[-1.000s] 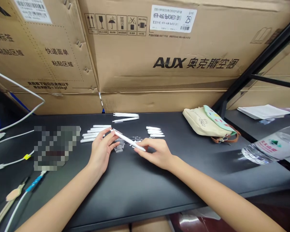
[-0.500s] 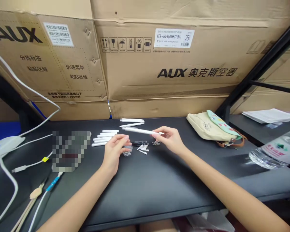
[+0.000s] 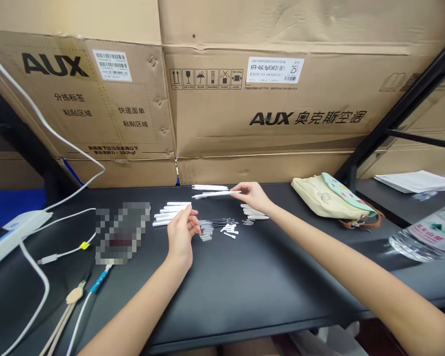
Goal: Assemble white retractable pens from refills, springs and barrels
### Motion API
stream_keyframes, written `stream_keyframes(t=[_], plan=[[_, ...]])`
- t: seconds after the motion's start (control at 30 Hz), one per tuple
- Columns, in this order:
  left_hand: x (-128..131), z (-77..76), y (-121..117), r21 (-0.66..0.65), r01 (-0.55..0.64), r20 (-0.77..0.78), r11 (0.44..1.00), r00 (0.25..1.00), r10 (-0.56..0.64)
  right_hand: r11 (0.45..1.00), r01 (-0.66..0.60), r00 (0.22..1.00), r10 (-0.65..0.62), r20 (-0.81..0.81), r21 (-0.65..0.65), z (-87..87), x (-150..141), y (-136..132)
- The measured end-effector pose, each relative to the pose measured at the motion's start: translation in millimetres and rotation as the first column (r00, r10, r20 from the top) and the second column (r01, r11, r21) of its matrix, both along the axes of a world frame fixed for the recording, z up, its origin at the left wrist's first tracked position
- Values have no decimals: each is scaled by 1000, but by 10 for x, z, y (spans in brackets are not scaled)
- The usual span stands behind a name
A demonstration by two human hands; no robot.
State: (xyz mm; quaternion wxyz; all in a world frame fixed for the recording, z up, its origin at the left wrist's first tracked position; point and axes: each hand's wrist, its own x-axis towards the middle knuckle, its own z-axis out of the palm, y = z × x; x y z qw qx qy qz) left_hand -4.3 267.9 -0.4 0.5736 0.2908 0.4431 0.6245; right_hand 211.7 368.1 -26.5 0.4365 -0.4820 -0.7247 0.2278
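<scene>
My right hand (image 3: 252, 195) pinches one end of a white pen (image 3: 215, 194) at the back of the table. The pen lies just in front of other finished-looking white pens (image 3: 209, 188). My left hand (image 3: 181, 230) hovers with loosely bent fingers and nothing visible in them. Beside it on the left is a row of white pen barrels (image 3: 166, 216). To its right are thin dark refills (image 3: 222, 222), small clear parts (image 3: 206, 234) and small white parts (image 3: 230, 230). Springs (image 3: 248, 222) and white tapered pen parts (image 3: 254, 212) lie below my right hand.
Cardboard boxes (image 3: 215, 133) stand behind the black table (image 3: 244, 287). A cream pouch (image 3: 319, 198) and a water bottle (image 3: 426, 232) are on the right. At left are a blurred-out device (image 3: 124, 235), white cables (image 3: 40, 277) and a power strip (image 3: 18, 237).
My right hand has moved back with the pen and lowered it beside the other pens. My left hand stays near the barrels. The view has shifted slightly.
</scene>
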Motion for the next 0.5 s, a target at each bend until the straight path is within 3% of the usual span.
stream_keyframes(t=[0.2, 0.33, 0.43, 0.5], plan=[[-29, 0, 0, -7, -9, -2, 1000, 1000, 9, 1000, 19, 986, -22, 166, 21, -17, -118, 218], [-2, -30, 13, -10, 6, -48, 1000, 999, -7, 992, -10, 932, -36, 360, 125, -31, -170, 287], [-3, -23, 39, 52, 5, -259, 999, 966, 8, 982, -33, 901, -51, 431, 186, -30, -209, 276], [-85, 20, 52, 194, 37, -561, 980, 824, 80, 967, -56, 908, -54, 416, 247, -11, -228, 212]])
